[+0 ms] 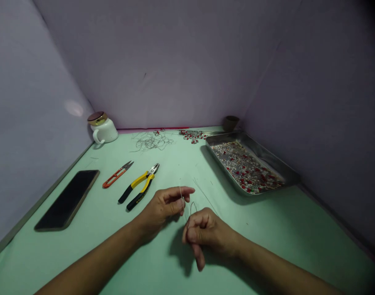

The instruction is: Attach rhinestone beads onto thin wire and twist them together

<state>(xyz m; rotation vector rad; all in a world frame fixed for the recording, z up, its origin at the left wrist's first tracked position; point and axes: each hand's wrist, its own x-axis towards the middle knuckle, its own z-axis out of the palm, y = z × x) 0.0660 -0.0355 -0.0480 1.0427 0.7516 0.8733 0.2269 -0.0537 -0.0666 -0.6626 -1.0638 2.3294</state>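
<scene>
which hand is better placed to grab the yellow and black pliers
The left hand, likely: the yellow and black pliers lie close on its side; the right hand, pinching thin wire, is farther.

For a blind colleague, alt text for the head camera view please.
The left hand and right hand pinch a thin wire over a green table. Yellow pliers, orange snips and a phone lie left; a tray of beads sits right.
</scene>
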